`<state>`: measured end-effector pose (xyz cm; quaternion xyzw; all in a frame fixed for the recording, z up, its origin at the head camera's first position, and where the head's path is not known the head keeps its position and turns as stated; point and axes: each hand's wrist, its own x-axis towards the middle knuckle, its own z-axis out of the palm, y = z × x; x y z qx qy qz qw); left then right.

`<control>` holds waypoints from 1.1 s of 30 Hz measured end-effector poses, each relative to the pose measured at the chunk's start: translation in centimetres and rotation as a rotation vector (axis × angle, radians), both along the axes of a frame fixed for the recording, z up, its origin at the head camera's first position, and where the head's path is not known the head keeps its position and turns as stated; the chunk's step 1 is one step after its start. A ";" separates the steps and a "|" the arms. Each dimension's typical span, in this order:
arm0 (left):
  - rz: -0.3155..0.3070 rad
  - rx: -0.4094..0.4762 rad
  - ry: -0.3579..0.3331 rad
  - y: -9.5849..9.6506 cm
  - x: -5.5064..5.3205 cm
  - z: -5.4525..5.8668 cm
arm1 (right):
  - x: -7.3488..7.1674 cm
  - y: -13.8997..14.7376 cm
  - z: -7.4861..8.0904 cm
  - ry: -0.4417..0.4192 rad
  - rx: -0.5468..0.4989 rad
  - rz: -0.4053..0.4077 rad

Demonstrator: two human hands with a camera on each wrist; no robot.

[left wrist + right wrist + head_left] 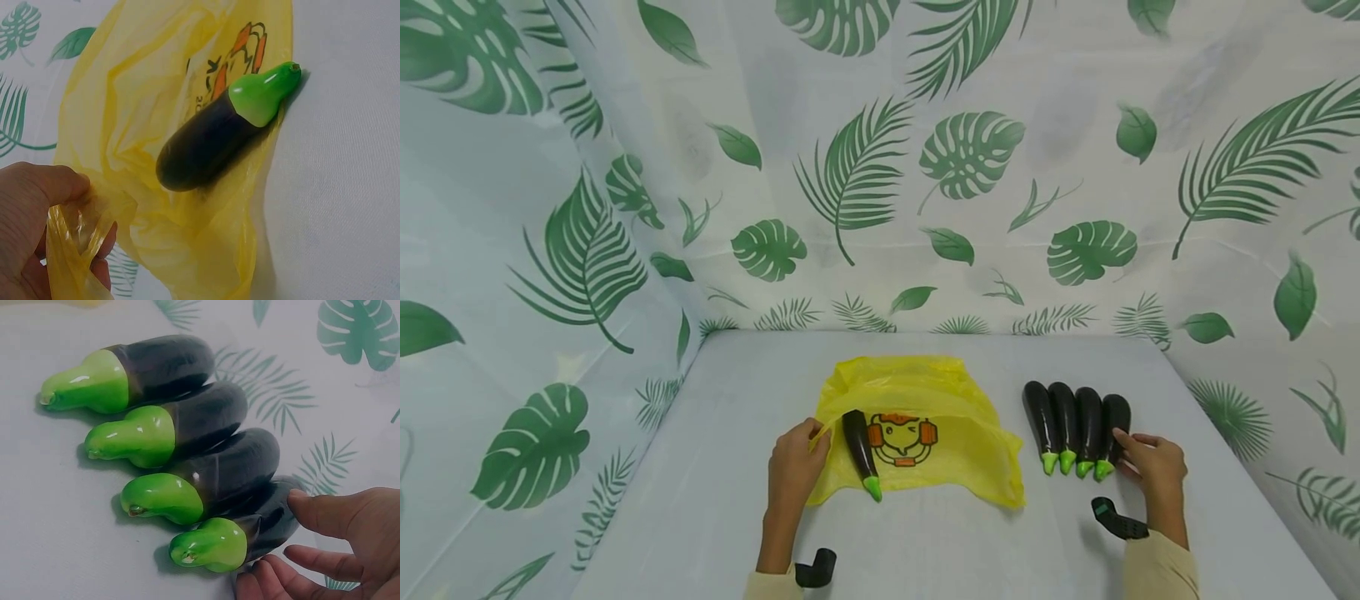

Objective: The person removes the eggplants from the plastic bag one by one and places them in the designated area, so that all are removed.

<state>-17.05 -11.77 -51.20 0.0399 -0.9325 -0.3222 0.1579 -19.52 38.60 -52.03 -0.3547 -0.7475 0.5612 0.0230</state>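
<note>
My left hand [797, 462] pinches the left edge of a yellow plastic bag [992, 475] between thumb and fingers; the left wrist view shows the film bunched in that grip. Inside the raised bag mouth lies one dark eggplant [206, 147], its green stem end toward the near edge. A printed cartoon face [904, 437] shows beside it. On the right, several eggplants [169, 365] lie in a row with green ends facing me. My right hand [1156, 467] is at the rightmost eggplant [275, 515], thumb tip touching its dark body and loosely bent fingers along its side.
A white-covered table [925, 550] carries everything. Leaf-printed cloth [880, 167] rises behind it and along both sides. Black wrist devices [817, 568] sit on both forearms, close over the tabletop. Between bag and eggplant row runs a strip of bare white cloth.
</note>
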 end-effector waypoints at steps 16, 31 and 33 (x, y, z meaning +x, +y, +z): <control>-0.004 0.011 0.002 -0.1 0.0 0.0 | 0.2 0.1 -0.2 -0.050 0.212 0.012; -0.014 0.010 0.029 0.0 -0.1 -0.1 | -0.9 -4.6 3.2 0.180 0.279 0.056; -0.014 0.012 0.036 0.0 -0.1 -0.1 | -0.8 -5.8 3.7 0.245 0.284 0.070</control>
